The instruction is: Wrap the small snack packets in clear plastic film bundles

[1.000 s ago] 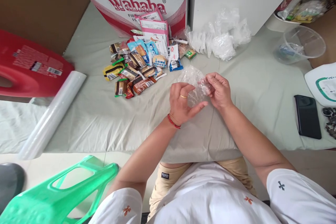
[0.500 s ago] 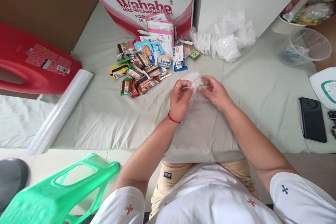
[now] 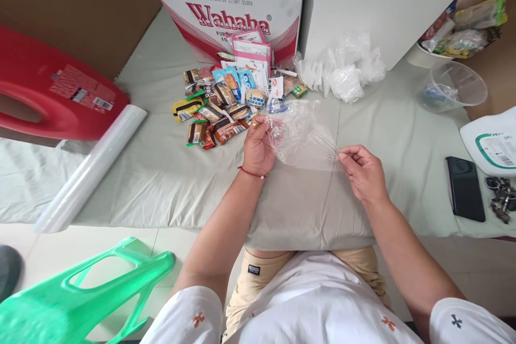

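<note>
A thin clear plastic bag (image 3: 302, 140) is stretched between my hands above the cloth-covered surface (image 3: 201, 183). My left hand (image 3: 259, 148) grips its left side, the fingers partly covered by the crumpled film. At the other side my right hand (image 3: 363, 169) pinches the bag's edge between thumb and fingers. Just beyond my left hand lies a pile of small wrapped snacks (image 3: 226, 99), among them brown, yellow and blue packets. Several crumpled clear plastic bags (image 3: 346, 72) are heaped behind the held bag.
A Wahaha carton (image 3: 242, 16) and a white box (image 3: 363, 5) stand at the back. To the left are a red jug (image 3: 60, 91), a clear film roll (image 3: 92, 166) and a green stool (image 3: 72, 301). A clear tub (image 3: 455, 86), phone (image 3: 465, 188) and keys (image 3: 502, 199) lie right.
My hands have moved apart, the right one going right and toward me, the left one slightly left. The bunched plastic bag is now spread out between them.
</note>
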Demonstrator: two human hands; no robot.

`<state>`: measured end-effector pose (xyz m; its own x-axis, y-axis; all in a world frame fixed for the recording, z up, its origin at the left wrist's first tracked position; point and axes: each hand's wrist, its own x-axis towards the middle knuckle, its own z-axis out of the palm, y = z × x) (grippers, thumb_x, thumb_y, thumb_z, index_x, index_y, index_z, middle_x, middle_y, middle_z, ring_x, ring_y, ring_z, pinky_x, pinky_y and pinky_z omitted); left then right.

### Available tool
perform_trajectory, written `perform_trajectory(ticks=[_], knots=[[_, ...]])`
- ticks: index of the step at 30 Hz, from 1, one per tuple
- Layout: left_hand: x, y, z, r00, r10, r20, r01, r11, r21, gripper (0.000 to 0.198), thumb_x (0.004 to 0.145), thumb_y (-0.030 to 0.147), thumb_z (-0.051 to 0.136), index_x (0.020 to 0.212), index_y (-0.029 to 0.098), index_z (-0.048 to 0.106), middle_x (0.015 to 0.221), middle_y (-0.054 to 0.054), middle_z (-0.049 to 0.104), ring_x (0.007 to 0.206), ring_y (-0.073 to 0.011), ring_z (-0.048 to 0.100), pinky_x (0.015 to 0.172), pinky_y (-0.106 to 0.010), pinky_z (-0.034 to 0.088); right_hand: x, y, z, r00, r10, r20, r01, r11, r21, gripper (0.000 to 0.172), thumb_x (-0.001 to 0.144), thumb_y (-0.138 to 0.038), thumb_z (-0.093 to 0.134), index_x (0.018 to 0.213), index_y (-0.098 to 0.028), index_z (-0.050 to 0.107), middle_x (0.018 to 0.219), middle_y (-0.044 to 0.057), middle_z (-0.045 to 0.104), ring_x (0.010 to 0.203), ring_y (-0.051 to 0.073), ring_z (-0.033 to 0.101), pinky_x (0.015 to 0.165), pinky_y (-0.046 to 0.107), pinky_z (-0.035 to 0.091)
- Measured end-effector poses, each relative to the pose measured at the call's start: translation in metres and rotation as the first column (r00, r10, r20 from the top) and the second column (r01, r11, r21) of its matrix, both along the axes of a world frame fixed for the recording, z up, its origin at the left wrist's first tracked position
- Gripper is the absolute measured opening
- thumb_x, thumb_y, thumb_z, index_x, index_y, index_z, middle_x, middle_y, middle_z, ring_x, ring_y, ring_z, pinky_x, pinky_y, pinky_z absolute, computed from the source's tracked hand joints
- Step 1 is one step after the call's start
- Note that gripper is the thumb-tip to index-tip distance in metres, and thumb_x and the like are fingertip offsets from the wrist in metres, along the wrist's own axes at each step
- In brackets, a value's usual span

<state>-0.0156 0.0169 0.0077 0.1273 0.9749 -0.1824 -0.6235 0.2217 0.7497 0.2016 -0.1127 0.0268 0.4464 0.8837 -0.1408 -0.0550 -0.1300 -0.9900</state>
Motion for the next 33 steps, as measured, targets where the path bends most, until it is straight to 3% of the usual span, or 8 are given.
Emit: perform_trajectory(ticks=[5,10,13,16,20,25,28,33], knots=[[0.004,0.000,-0.002,0.999,-0.041,0.021,0.042,0.999,-0.006,0.025,0.080,0.030,0.077,0.087,0.025,0.054,0.093,-0.001,0.073,0.092,-0.0196,0.072,0.070,-0.029,0.055,-0.015,-0.055,-0.013,0.982,-0.187,-0.023,0.187,0.982,-0.009,0.024,0.080,-0.042,0.083,0.090,-0.023,0.071,0.078,0.001,0.068,0.055,0.010,0.043,0.044,0.023,0.032],[0.008,-0.001,-0.003,0.995,-0.069,0.067,0.071,0.997,-0.021,0.027,0.078,0.029,0.079,0.084,0.024,0.053,0.092,-0.001,0.073,0.087,-0.0187,0.073,0.070,-0.029,0.054,-0.030,-0.095,-0.022,0.993,-0.109,0.048,0.112,0.991,-0.077,0.022,0.086,-0.045,0.079,0.093,-0.025,0.070,0.075,0.000,0.064,0.054,0.012,0.044,0.044,0.026,0.035],[0.008,-0.002,-0.003,0.995,-0.067,0.074,0.067,0.998,-0.001,0.029,0.075,0.028,0.083,0.082,0.024,0.056,0.088,0.001,0.072,0.081,-0.0167,0.071,0.068,-0.028,0.054,-0.024,-0.099,-0.019,0.970,-0.025,0.244,0.045,0.996,-0.080,0.024,0.089,-0.047,0.074,0.100,-0.026,0.069,0.077,0.000,0.064,0.056,0.015,0.049,0.048,0.029,0.040],[0.010,-0.003,-0.004,0.998,-0.045,0.049,0.044,0.999,0.030,0.030,0.072,0.029,0.087,0.079,0.023,0.058,0.086,0.001,0.070,0.079,-0.0144,0.068,0.066,-0.025,0.052,-0.015,-0.085,-0.003,0.848,-0.053,0.528,0.018,0.997,0.073,0.017,0.094,-0.042,0.070,0.102,-0.027,0.068,0.088,0.003,0.067,0.067,0.018,0.058,0.060,0.032,0.048],[0.013,-0.006,-0.004,0.998,-0.051,0.024,0.050,0.998,0.028,0.033,0.067,0.032,0.092,0.078,0.022,0.063,0.085,0.001,0.068,0.073,-0.0115,0.062,0.063,-0.022,0.050,-0.016,-0.044,0.015,0.578,-0.011,0.816,-0.218,0.962,0.167,0.010,0.099,-0.035,0.064,0.099,-0.027,0.070,0.087,0.004,0.069,0.076,0.020,0.060,0.074,0.037,0.051],[0.017,-0.011,-0.003,0.993,-0.118,0.004,0.118,0.992,0.039,0.033,0.068,0.034,0.093,0.077,0.020,0.065,0.078,0.002,0.064,0.067,-0.0092,0.058,0.063,-0.021,0.049,-0.041,0.015,0.004,0.299,-0.022,0.954,-0.302,0.946,0.117,0.036,0.094,-0.050,0.069,0.118,-0.024,0.070,0.113,0.012,0.068,0.104,0.029,0.058,0.093,0.045,0.050],[0.018,-0.013,-0.003,0.984,-0.174,0.023,0.173,0.984,0.051,0.034,0.068,0.034,0.094,0.076,0.019,0.064,0.076,0.003,0.062,0.066,-0.0084,0.057,0.063,-0.021,0.048,-0.050,0.037,-0.005,0.260,-0.039,0.965,-0.284,0.952,0.115,0.023,0.100,-0.041,0.062,0.112,-0.024,0.071,0.113,0.011,0.068,0.103,0.028,0.056,0.092,0.044,0.048],[0.018,-0.011,-0.003,0.989,-0.133,0.065,0.132,0.991,0.020,0.035,0.069,0.035,0.092,0.077,0.021,0.061,0.075,0.004,0.060,0.065,-0.0096,0.055,0.059,-0.022,0.046,-0.041,0.042,-0.010,0.341,-0.084,0.936,-0.234,0.957,0.171,0.021,0.104,-0.038,0.054,0.108,-0.025,0.070,0.100,0.007,0.070,0.097,0.026,0.056,0.089,0.042,0.047]])
